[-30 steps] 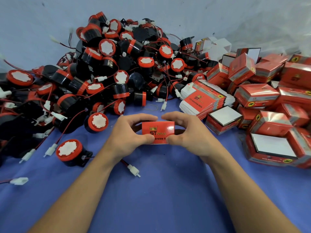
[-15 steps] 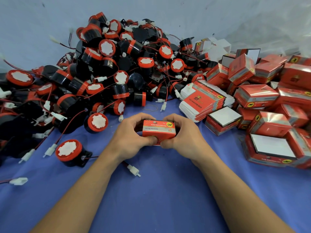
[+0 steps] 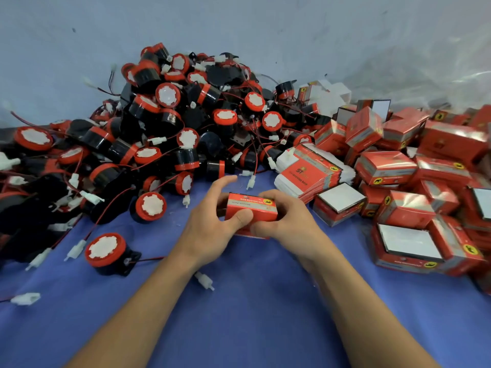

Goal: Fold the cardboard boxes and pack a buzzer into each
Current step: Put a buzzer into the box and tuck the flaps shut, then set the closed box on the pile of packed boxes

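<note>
Light: bright, even, diffuse, from overhead; source out of frame. Shadows: soft and short, as beneath the near buzzer (image 3: 105,249) on the bench (image 3: 265,314). Glare: white sheen on the glossy folded boxes (image 3: 385,167), right, and on the plastic sheeting (image 3: 438,75), far right. Distortion: wide-angle bowing toward left and right edges. Focus: middle fairly crisp, yet lettering on the centre box (image 3: 251,208) unreadable; edges smeared.

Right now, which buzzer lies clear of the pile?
The black round plastic buzzer with the red cap, alone on the blue cloth left of the left hand; every other buzzer is heaped in or against the pile behind it.
</note>
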